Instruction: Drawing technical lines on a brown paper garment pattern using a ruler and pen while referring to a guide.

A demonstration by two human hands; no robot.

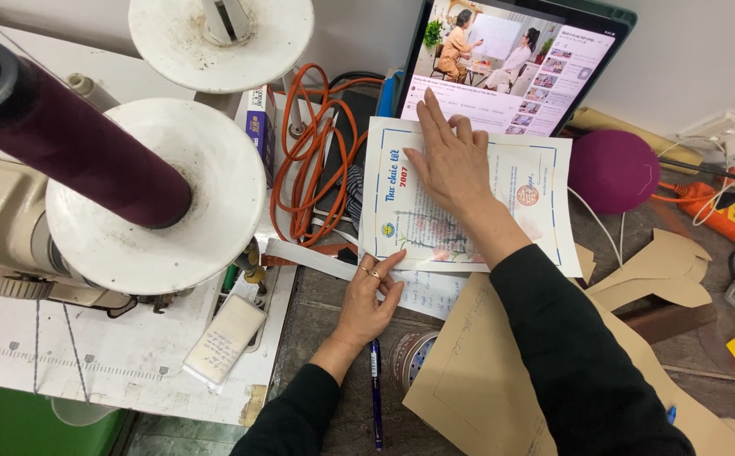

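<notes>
Right hand (452,160) flat on printed sheet (469,198) (left hand (367,300) touching its edge).

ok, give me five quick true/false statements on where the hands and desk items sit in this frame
1. The right hand lies flat on the white printed sheet with the blue border. True.
2. The left hand grips the blue pen. False: the pen lies on the table beside the left wrist, unheld; the fingertips touch the sheet's lower edge.
3. The coiled orange cable lies left of the sheet. True.
4. The round purple cushion rests on top of the sheet. False: it sits to the sheet's right, off the paper.
5. The dark purple thread cone stands on the brown paper pattern piece. False: it sits on a white disc at far left.
</notes>
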